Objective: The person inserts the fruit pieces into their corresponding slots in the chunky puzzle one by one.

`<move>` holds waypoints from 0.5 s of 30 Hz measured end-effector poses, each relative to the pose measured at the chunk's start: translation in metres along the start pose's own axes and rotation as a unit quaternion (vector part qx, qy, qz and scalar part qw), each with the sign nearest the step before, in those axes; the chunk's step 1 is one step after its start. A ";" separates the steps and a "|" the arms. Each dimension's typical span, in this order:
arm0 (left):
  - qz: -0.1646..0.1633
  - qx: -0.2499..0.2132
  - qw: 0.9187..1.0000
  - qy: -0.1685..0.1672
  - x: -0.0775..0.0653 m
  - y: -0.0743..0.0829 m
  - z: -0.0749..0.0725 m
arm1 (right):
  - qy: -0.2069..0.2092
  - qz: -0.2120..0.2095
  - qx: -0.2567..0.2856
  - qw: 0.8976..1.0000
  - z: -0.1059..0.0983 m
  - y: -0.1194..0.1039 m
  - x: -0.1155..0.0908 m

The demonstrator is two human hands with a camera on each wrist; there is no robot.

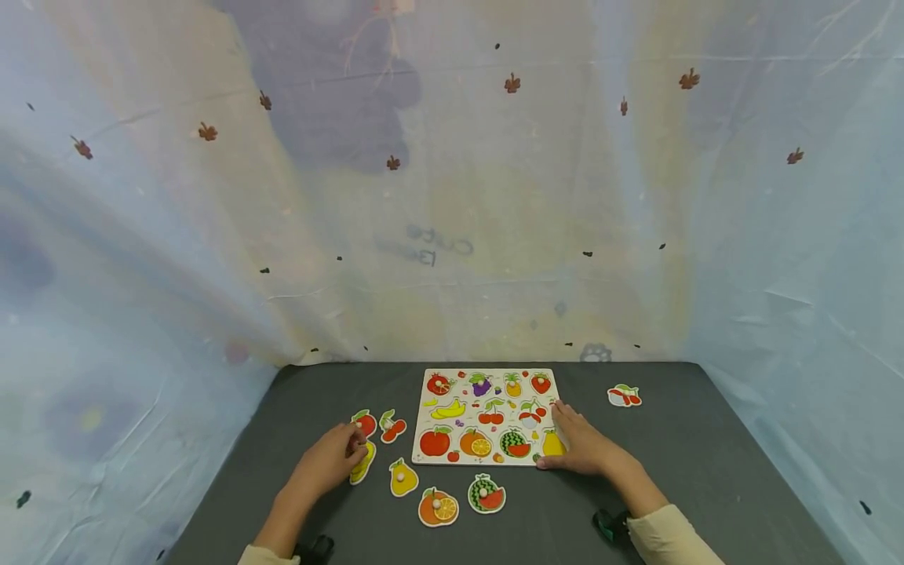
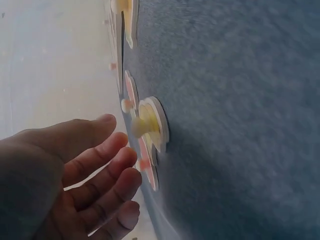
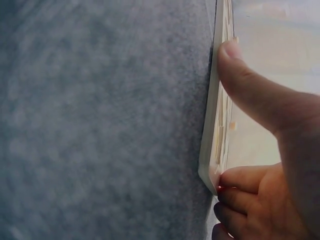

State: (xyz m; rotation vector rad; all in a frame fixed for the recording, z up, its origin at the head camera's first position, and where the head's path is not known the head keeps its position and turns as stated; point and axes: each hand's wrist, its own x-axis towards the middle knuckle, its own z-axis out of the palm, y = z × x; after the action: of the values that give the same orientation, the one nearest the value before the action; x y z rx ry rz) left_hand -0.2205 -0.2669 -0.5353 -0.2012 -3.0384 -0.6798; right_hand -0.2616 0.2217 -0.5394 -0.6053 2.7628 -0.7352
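Hands well apart. Left hand (image 1: 330, 461), fingers loosely bent and holding nothing, hung just beside the banana piece (image 1: 362, 466). Right hand (image 1: 588, 444), thumb spread from fingers, rested against the near corner of the fruit board (image 1: 476, 462). Pear (image 1: 403, 480), orange (image 1: 428, 514) and watermelon (image 1: 475, 494) pieces lay between hands on the tabletop (image 1: 537, 522).

The board (image 1: 472, 416) is lying on the table (image 1: 551, 518), with a curtain (image 1: 480, 314) hanging behind. The right hand (image 1: 585, 441) is resting at the board's front right corner; farther right, well apart, one loose cutout (image 1: 625, 395) is lying. Left of the board, the cherry piece (image 1: 391, 431) is sitting just right of the apple piece (image 1: 367, 424). Before the apple, the banana piece (image 1: 363, 464) is lying beside the left hand (image 1: 326, 459). Before the board, the pear piece (image 1: 403, 480), orange piece (image 1: 429, 508) and watermelon piece (image 1: 493, 499) are running left to right.
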 end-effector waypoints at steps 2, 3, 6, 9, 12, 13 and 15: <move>-0.009 -0.006 1.000 -0.003 -0.002 0.000 -0.001 | 0.000 0.002 0.003 1.000 0.000 0.000 0.000; -0.014 -0.010 1.000 -0.005 -0.003 0.000 -0.001 | 0.001 0.003 0.005 1.000 0.000 0.000 -0.001; -0.019 -0.012 1.000 -0.010 -0.005 0.000 -0.001 | 0.001 0.009 0.009 1.000 0.000 0.001 -0.002; -0.027 -0.013 0.999 -0.015 -0.008 0.000 -0.001 | 0.001 0.011 0.010 1.000 0.001 0.002 -0.001; -0.036 -0.015 0.999 -0.018 -0.010 -0.001 -0.001 | 0.001 0.010 0.010 1.000 0.002 0.003 0.000; -0.037 -0.016 0.999 -0.018 -0.011 -0.001 -0.001 | 0.000 0.010 0.010 1.000 0.002 0.003 0.000; -0.039 -0.017 0.999 -0.020 -0.012 -0.001 -0.001 | -0.002 0.011 0.010 1.000 0.002 0.003 0.000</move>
State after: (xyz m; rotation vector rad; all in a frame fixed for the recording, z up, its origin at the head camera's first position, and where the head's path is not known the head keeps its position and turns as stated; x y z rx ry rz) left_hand -0.2088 -0.2698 -0.5351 -0.0999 -3.0883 -0.7428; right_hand -0.2624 0.2234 -0.5429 -0.5713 2.7503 -0.7563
